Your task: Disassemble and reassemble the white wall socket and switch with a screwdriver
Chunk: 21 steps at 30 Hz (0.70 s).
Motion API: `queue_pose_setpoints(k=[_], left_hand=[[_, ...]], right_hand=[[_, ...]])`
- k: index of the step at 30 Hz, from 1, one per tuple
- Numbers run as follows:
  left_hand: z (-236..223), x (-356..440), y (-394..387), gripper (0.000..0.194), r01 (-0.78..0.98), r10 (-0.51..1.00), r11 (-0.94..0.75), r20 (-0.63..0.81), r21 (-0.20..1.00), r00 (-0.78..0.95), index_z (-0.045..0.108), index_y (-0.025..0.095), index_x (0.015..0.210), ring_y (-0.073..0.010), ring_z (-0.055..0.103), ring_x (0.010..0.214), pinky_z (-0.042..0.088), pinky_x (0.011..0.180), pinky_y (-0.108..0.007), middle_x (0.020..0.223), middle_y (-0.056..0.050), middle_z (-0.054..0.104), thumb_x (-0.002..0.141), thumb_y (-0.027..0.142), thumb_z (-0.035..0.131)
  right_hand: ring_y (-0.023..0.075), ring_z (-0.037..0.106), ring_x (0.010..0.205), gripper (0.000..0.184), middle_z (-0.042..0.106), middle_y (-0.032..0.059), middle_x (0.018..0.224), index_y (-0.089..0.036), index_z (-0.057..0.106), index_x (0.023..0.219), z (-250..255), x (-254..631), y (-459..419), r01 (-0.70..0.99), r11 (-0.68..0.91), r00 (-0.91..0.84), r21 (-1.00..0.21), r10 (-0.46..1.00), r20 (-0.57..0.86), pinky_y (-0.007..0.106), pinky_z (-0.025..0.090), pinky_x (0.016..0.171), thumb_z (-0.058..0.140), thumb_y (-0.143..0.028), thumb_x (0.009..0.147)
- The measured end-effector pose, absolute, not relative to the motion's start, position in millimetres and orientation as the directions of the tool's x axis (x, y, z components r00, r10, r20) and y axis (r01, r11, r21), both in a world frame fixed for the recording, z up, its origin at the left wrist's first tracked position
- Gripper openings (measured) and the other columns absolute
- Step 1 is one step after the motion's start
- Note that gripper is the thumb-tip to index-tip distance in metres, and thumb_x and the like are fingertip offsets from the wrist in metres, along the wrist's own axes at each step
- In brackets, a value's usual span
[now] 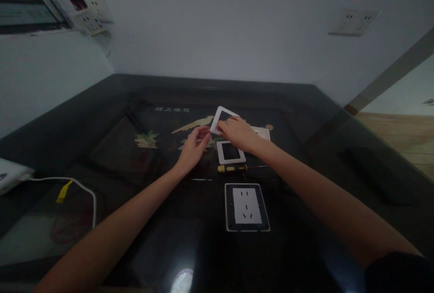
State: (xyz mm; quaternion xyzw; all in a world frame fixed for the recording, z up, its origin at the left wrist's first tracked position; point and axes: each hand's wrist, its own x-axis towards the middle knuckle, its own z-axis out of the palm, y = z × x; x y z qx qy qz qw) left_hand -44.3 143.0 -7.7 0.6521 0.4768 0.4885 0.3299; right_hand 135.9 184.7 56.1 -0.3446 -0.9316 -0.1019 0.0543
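A white square socket cover frame [214,124] is raised and tilted above the table. My right hand [239,134] grips it, with fingers curled over its lower right side. At its lower left corner, the fingertips of my left hand [194,148] close together on the edge, partly blurred. Just below lies a second white cover frame [231,162], flat on the table. A yellow and black screwdriver [232,168] rests beneath that, its shaft pointing right. Nearer me sits a wall socket [247,207] with a white face and dark surround. Another white piece [264,133] lies partly hidden behind my right hand.
The dark glossy table [162,238] meets a wall at the back. A white device [13,175] with a white cable [84,186] and yellow tag [63,191] lies at left. Wall sockets [354,21] are mounted at right, and others [90,21] at upper left.
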Motion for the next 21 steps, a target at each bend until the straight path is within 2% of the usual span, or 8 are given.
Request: queue_pose_setpoints(k=[2, 4, 8, 11, 13, 17, 19, 21], left_hand=[[6, -41, 139, 0.038, 0.189, 0.958, -0.287, 0.278, 0.939, 0.076, 0.051, 0.017, 0.129, -0.0221, 0.071, 0.1, 0.058, 0.089, -0.04, 0.112, -0.012, 0.071, 0.097, 0.036, 0.049], [20, -37, 130, 0.036, 0.096, 0.965, -0.24, 0.226, 0.966, 0.135, 0.057, 0.016, 0.122, -0.0212, 0.073, 0.09, 0.061, 0.083, -0.037, 0.104, -0.011, 0.074, 0.094, 0.037, 0.054], [39, -26, 111, 0.027, -0.022, 0.968, -0.105, 0.107, 0.994, 0.225, 0.065, 0.014, 0.101, -0.0209, 0.075, 0.079, 0.064, 0.077, -0.037, 0.094, -0.008, 0.076, 0.089, 0.038, 0.061], [45, -19, 100, 0.025, -0.081, 0.968, -0.005, 0.025, 0.997, 0.25, 0.064, 0.015, 0.098, -0.0182, 0.076, 0.072, 0.064, 0.076, -0.035, 0.089, -0.006, 0.076, 0.09, 0.039, 0.062], [48, -14, 92, 0.025, -0.106, 0.962, 0.041, -0.011, 0.993, 0.272, 0.064, 0.015, 0.098, -0.0172, 0.075, 0.069, 0.064, 0.074, -0.033, 0.088, -0.007, 0.077, 0.09, 0.038, 0.062], [58, -6, 78, 0.024, -0.167, 0.941, 0.127, -0.065, 0.978, 0.332, 0.064, 0.015, 0.097, -0.016, 0.076, 0.069, 0.063, 0.072, -0.028, 0.091, -0.008, 0.079, 0.09, 0.037, 0.065], [62, -2, 71, 0.022, -0.205, 0.926, 0.162, -0.077, 0.965, 0.369, 0.064, 0.015, 0.098, -0.0156, 0.076, 0.071, 0.063, 0.072, -0.026, 0.09, -0.006, 0.079, 0.09, 0.036, 0.066], [66, 2, 63, 0.023, -0.227, 0.904, 0.194, -0.085, 0.954, 0.419, 0.063, 0.016, 0.1, -0.0157, 0.077, 0.071, 0.062, 0.071, -0.024, 0.086, -0.004, 0.08, 0.09, 0.036, 0.068]], right_hand=[[0.0223, 0.066, 0.104, 0.022, 0.07, 0.0087, 0.108, -0.012, 0.063, 0.116, 65, 138, 169, 0.606, 0.783, -0.789, 0.14, 0.57, 0.232, 0.048, 0.048, 0.101, 0.056, -0.023, 0.098], [0.0223, 0.066, 0.101, 0.019, 0.073, 0.0105, 0.102, -0.009, 0.065, 0.111, 72, 143, 154, 0.555, 0.822, -0.815, 0.127, 0.506, 0.283, 0.046, 0.044, 0.105, 0.054, -0.017, 0.098], [0.0224, 0.064, 0.101, 0.018, 0.072, 0.0104, 0.104, -0.012, 0.068, 0.106, 83, 171, 122, 0.491, 0.866, -0.813, 0.096, 0.416, 0.408, 0.037, 0.052, 0.091, 0.052, -0.013, 0.096], [0.0232, 0.063, 0.104, 0.024, 0.069, 0.0126, 0.11, -0.014, 0.064, 0.114, 89, 204, 98, 0.566, 0.824, -0.665, 0.028, 0.435, 0.607, 0.041, 0.053, 0.089, 0.045, -0.016, 0.1], [0.0216, 0.065, 0.103, 0.02, 0.07, 0.0104, 0.107, -0.017, 0.065, 0.112, 90, 224, 83, 0.637, 0.752, -0.417, -0.17, 0.521, 0.745, 0.039, 0.054, 0.091, 0.052, -0.013, 0.097], [0.0228, 0.06, 0.118, 0.035, 0.062, 0.0091, 0.127, -0.025, 0.058, 0.128, 82, 247, 58, 0.57, 0.683, -0.291, -0.457, 0.688, 0.665, 0.039, 0.057, 0.094, 0.061, -0.02, 0.093], [0.0271, 0.05, 0.133, 0.057, 0.049, 0.0116, 0.144, -0.027, 0.047, 0.141, 76, 249, 47, 0.558, 0.668, -0.323, -0.493, 0.722, 0.612, 0.045, 0.053, 0.103, 0.069, -0.032, 0.089], [0.0302, 0.039, 0.141, 0.075, 0.039, 0.0148, 0.152, -0.025, 0.039, 0.146, 71, 247, 38, 0.587, 0.676, -0.382, -0.447, 0.717, 0.583, 0.049, 0.045, 0.111, 0.074, -0.043, 0.083]])
